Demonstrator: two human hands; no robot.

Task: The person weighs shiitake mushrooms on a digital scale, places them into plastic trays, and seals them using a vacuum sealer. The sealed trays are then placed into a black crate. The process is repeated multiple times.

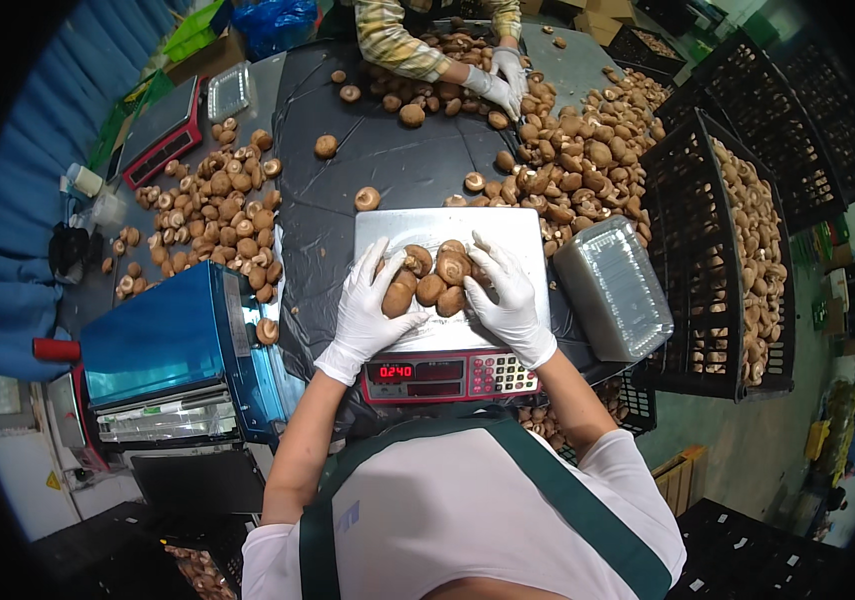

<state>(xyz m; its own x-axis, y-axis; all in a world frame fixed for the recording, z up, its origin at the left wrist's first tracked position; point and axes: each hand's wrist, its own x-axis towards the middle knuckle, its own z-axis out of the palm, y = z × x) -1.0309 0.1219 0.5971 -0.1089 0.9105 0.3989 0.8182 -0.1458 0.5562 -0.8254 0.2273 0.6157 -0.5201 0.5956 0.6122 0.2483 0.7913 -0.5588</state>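
Observation:
A small group of brown shiitake mushrooms (439,276) lies on the steel pan (446,223) of an electronic scale. My left hand (375,307), in a white glove, cups the group's left side, with its thumb along the near side. On the opposite side my gloved right hand (506,296) curls its fingers around the mushrooms, partly hiding one. Both hands rest low at the pan. The scale's red front panel (451,376) carries keys and a display with lit digits.
A stack of clear plastic trays (615,289) stands right of the scale. Loose mushrooms are piled left (221,202) and right (585,157). A black crate (697,300) of mushrooms stands far right, a blue machine (157,330) at left. Across the table, a co-worker's gloved hands (502,82) touch mushrooms.

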